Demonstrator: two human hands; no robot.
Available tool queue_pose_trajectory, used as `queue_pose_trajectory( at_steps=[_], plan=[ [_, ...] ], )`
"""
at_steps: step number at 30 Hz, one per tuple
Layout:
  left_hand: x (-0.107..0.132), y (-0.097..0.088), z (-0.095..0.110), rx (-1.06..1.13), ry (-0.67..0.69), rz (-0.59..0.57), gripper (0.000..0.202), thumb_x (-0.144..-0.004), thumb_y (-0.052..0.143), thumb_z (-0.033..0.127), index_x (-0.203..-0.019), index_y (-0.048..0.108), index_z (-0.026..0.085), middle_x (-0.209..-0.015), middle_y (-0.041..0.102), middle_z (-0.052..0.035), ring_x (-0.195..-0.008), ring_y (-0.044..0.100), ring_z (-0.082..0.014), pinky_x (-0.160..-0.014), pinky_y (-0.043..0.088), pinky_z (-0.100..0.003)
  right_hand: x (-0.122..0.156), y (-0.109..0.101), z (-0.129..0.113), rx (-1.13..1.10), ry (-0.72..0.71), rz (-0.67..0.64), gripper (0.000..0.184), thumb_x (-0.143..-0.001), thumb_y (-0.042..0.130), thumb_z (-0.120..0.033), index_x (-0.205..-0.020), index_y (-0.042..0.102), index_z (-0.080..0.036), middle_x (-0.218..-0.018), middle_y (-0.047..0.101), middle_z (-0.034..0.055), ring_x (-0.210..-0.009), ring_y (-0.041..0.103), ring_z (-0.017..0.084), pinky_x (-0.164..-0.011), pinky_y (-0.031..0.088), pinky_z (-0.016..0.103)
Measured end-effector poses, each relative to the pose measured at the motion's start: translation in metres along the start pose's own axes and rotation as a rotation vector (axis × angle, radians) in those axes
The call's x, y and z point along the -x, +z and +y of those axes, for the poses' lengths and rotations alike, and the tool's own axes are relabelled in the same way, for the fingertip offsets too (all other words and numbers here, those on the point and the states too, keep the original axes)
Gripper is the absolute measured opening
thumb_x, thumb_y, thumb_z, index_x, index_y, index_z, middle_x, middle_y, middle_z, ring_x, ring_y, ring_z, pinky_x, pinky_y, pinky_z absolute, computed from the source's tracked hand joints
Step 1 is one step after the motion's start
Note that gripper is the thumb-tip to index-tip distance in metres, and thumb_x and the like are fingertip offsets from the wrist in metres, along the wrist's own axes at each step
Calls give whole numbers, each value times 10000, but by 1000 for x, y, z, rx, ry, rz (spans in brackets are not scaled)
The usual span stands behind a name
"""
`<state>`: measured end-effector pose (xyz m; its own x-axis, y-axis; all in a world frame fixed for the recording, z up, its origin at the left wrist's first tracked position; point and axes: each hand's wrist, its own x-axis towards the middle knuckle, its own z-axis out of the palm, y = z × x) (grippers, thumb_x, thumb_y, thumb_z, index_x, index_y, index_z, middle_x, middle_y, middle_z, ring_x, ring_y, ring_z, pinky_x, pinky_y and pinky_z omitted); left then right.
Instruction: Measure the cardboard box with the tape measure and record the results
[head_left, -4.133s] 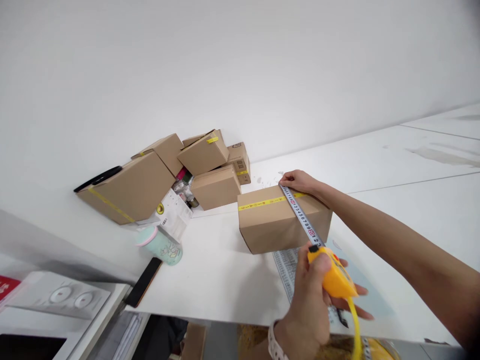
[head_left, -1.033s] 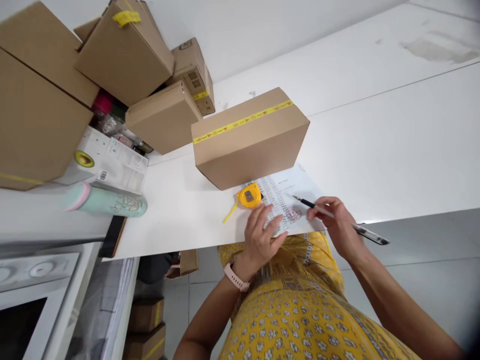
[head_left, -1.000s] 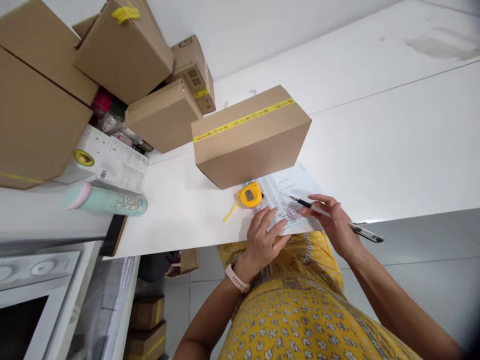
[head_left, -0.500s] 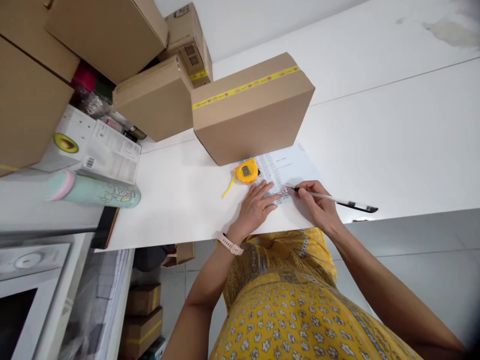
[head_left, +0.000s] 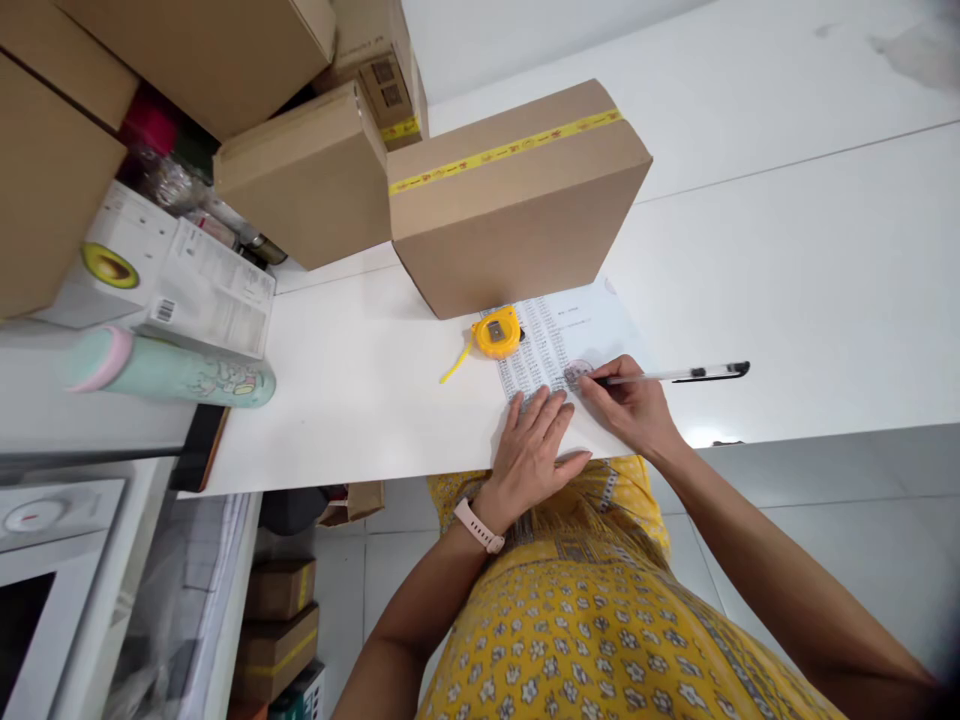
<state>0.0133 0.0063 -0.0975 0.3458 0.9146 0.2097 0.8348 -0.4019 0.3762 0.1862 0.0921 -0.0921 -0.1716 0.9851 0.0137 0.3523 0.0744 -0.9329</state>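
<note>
Beneath my hands lies a printed sheet of paper (head_left: 592,320), partly covered by a tall cardboard box (head_left: 517,240) with yellow tape along its top. My right hand (head_left: 634,405) is closed around a clear pen (head_left: 675,375) with a black end. The pen tip is hidden by my fingers, close to a round mark on the paper. My left hand (head_left: 532,450) lies flat, fingers stretched out, with fingertips on the sheet's lower edge. A yellow tape measure (head_left: 498,332) rests on the paper's left side, its short yellow strap pointing left.
More cardboard boxes (head_left: 304,180) are piled at the back left. A mint-green bottle (head_left: 172,368) lies on its side by a white box with an avocado picture (head_left: 210,290). The white table's (head_left: 360,420) front edge runs just before my body.
My left hand has slid back toward the table edge, off most of the paper. My right hand still grips the pen, now held at a flatter angle. The view has shifted slightly.
</note>
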Motion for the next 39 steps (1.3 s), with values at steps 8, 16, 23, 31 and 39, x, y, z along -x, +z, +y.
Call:
queue_pose_trajectory(
  at_steps=[8,16,23,31,39],
  plan=[
    [0,1,-1,-2,34,-3,549,-1011,558,532,-1391,583,137,-1499,605,-144,-1473,461,-318,-1283,230,-604,-1,4,-9,70,-1,9,403,-870,686,-593,-730,492,-269,-498,478,-50,-465,426,138,-458,333,287],
    [0,1,0,-7,23,-12,550,-1013,551,531,-1405,580,147,-1503,600,-143,-1470,461,-318,-1289,222,-598,-2,4,-5,119,-27,-11,414,-862,681,-631,-731,537,-267,-512,528,-34,-476,456,146,-470,362,290],
    [1,3,-1,-16,35,9,558,-1009,557,526,-1397,577,126,-1487,609,-142,-1468,456,-319,-1293,219,-586,-2,5,-4,146,-54,6,383,-874,677,-583,-715,526,-269,-545,563,-22,-504,507,161,-507,407,310],
    [2,3,-1,-20,27,2,548,-1010,549,535,-1400,584,152,-1492,608,-129,-1473,454,-313,-1296,211,-579,-2,5,-5,168,-79,13,392,-872,674,-595,-708,539,-266,-543,569,-20,-507,509,161,-512,420,313],
    [3,4,-1,-19,32,15,557,-1014,541,529,-1406,575,133,-1497,600,-134,-1481,440,-309,-1303,198,-578,-2,6,-4,159,-79,9,332,-877,673,-526,-713,548,-267,-564,587,-12,-510,516,164,-509,412,319]
  ],
)
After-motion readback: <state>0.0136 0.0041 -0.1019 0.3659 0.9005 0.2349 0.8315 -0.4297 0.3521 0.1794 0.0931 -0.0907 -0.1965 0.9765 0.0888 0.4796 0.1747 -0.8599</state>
